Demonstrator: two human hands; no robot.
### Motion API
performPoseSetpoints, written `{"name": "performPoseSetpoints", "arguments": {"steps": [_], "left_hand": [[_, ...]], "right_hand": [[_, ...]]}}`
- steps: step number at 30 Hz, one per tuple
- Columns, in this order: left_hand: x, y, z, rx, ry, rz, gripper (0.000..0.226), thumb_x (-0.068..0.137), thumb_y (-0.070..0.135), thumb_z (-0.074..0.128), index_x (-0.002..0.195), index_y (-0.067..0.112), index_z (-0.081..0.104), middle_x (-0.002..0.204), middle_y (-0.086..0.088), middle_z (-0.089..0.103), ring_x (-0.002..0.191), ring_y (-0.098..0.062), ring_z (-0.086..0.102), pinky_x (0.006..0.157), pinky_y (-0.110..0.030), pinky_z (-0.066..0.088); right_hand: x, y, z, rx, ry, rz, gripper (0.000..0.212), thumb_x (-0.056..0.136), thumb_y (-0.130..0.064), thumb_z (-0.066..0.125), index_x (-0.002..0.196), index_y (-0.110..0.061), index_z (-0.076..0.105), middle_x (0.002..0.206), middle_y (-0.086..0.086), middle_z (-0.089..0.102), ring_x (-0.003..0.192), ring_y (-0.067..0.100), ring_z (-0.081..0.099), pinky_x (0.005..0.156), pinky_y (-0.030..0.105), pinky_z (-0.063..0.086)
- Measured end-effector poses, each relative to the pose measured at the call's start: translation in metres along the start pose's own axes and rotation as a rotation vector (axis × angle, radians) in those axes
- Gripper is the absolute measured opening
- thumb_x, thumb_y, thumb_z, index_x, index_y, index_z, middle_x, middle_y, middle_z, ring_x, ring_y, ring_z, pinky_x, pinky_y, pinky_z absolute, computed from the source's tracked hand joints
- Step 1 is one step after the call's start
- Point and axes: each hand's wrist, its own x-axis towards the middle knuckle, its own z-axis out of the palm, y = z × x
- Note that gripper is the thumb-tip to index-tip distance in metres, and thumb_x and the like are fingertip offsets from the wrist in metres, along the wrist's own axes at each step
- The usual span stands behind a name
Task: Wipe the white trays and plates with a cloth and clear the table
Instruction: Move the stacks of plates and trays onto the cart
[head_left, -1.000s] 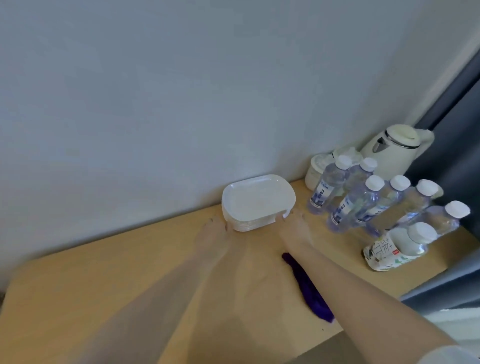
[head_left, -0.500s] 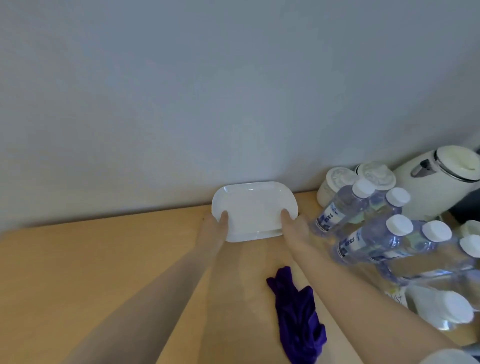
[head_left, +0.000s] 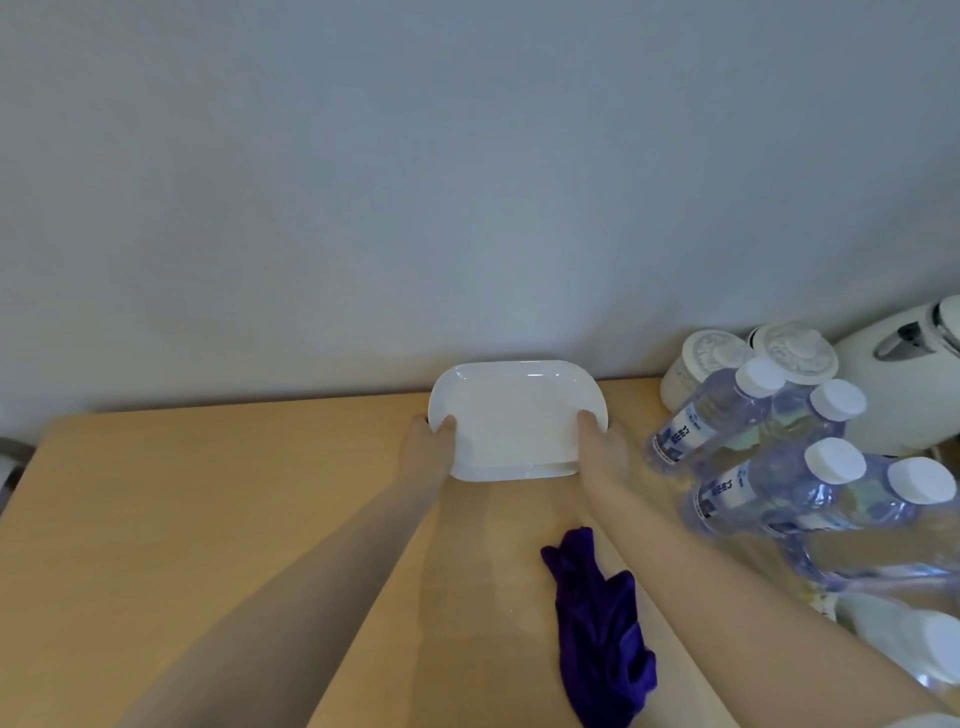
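A stack of white trays (head_left: 514, 415) sits at the back of the wooden table (head_left: 208, 519), against the wall. My left hand (head_left: 431, 441) grips the stack's left edge, thumb over the rim. My right hand (head_left: 600, 441) grips its right edge the same way. A crumpled purple cloth (head_left: 597, 623) lies on the table in front, between my forearms and closer to the right one.
Several clear water bottles with white caps (head_left: 727, 431) crowd the right side, close to my right arm. Behind them stand two white lidded jars (head_left: 701, 358) and a white kettle (head_left: 904, 379). The grey wall runs along the table's back edge.
The view has come closer and shifted slightly. Both hands stay on the two ends of the tray stack with thumbs over the rim; the stack has not visibly left the table.
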Motion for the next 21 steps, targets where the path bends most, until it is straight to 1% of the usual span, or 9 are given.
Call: {"name": "performPoseSetpoints", "arguments": {"steps": [2, 3, 5, 7, 11, 14, 16, 19, 21], "left_hand": [[-0.004, -0.005, -0.007, -0.019, -0.004, -0.008, 0.02, 0.095, 0.025, 0.046, 0.106, 0.01, 0.046, 0.098, -0.005, 0.055, 0.1, -0.031, 0.057, 0.09, -0.051, 0.051], [-0.006, -0.007, -0.012, -0.022, -0.004, -0.007, 0.019, 0.095, 0.025, 0.046, 0.107, 0.01, 0.045, 0.101, -0.007, 0.055, 0.1, -0.031, 0.057, 0.09, -0.051, 0.051], [-0.01, -0.012, -0.02, -0.025, 0.0, -0.016, 0.023, 0.095, 0.025, 0.045, 0.112, 0.009, 0.046, 0.105, -0.008, 0.056, 0.102, -0.031, 0.057, 0.09, -0.051, 0.051], [-0.013, -0.017, -0.028, -0.042, 0.005, -0.037, 0.022, 0.095, 0.024, 0.046, 0.112, 0.01, 0.046, 0.103, -0.007, 0.056, 0.102, -0.031, 0.058, 0.091, -0.051, 0.051], [-0.022, -0.028, -0.047, -0.068, -0.003, -0.094, 0.022, 0.093, 0.021, 0.045, 0.11, 0.007, 0.048, 0.104, -0.009, 0.057, 0.102, -0.033, 0.059, 0.09, -0.05, 0.051], [-0.03, -0.038, -0.06, -0.083, -0.038, -0.11, 0.03, 0.091, 0.021, 0.044, 0.116, 0.005, 0.05, 0.11, -0.012, 0.06, 0.101, -0.032, 0.06, 0.089, -0.049, 0.053], [-0.034, -0.043, -0.066, -0.096, -0.043, -0.113, 0.031, 0.093, 0.027, 0.042, 0.115, 0.007, 0.051, 0.106, -0.009, 0.061, 0.095, -0.027, 0.061, 0.083, -0.044, 0.055], [-0.039, -0.047, -0.07, -0.1, -0.036, -0.137, 0.035, 0.097, 0.044, 0.038, 0.11, 0.013, 0.05, 0.093, 0.002, 0.06, 0.081, -0.015, 0.06, 0.063, -0.03, 0.053], [-0.04, -0.049, -0.071, -0.086, -0.029, -0.138, 0.041, 0.096, 0.05, 0.037, 0.111, 0.014, 0.052, 0.092, 0.003, 0.06, 0.079, -0.013, 0.059, 0.059, -0.026, 0.049]], "right_hand": [[-0.003, 0.002, 0.002, -0.011, -0.029, 0.022, 0.043, 0.096, -0.035, 0.044, 0.127, -0.005, 0.047, 0.111, 0.009, 0.056, 0.091, 0.024, 0.051, 0.072, 0.031, 0.039], [-0.005, 0.003, 0.002, -0.024, -0.047, 0.029, 0.045, 0.097, -0.038, 0.042, 0.126, -0.005, 0.048, 0.111, 0.009, 0.057, 0.09, 0.024, 0.052, 0.07, 0.031, 0.04], [-0.01, 0.007, 0.004, -0.051, -0.083, 0.028, 0.045, 0.097, -0.042, 0.038, 0.123, -0.007, 0.052, 0.105, 0.006, 0.058, 0.084, 0.02, 0.053, 0.058, 0.028, 0.037], [-0.016, 0.008, 0.007, -0.098, -0.102, 0.029, 0.047, 0.098, -0.045, 0.035, 0.119, -0.008, 0.054, 0.099, 0.004, 0.056, 0.081, 0.019, 0.051, 0.054, 0.027, 0.033], [-0.026, 0.01, 0.014, -0.241, -0.135, 0.028, 0.058, 0.098, -0.051, 0.029, 0.117, -0.003, 0.056, 0.11, 0.012, 0.059, 0.086, 0.024, 0.048, 0.07, 0.031, 0.034], [-0.033, 0.008, 0.019, -0.311, -0.165, 0.029, 0.058, 0.098, -0.053, 0.027, 0.11, -0.004, 0.057, 0.104, 0.01, 0.058, 0.084, 0.024, 0.048, 0.07, 0.031, 0.035], [-0.037, 0.005, 0.021, -0.34, -0.193, 0.02, 0.056, 0.098, -0.051, 0.028, 0.11, -0.004, 0.057, 0.101, 0.01, 0.057, 0.083, 0.024, 0.05, 0.07, 0.031, 0.037], [-0.042, 0.002, 0.027, -0.327, -0.221, -0.026, 0.053, 0.098, -0.045, 0.033, 0.121, -0.002, 0.053, 0.115, 0.013, 0.059, 0.088, 0.026, 0.051, 0.072, 0.031, 0.039], [-0.045, 0.001, 0.03, -0.335, -0.207, -0.082, 0.049, 0.098, -0.041, 0.036, 0.127, -0.004, 0.05, 0.121, 0.012, 0.057, 0.09, 0.024, 0.049, 0.072, 0.031, 0.036]]}}
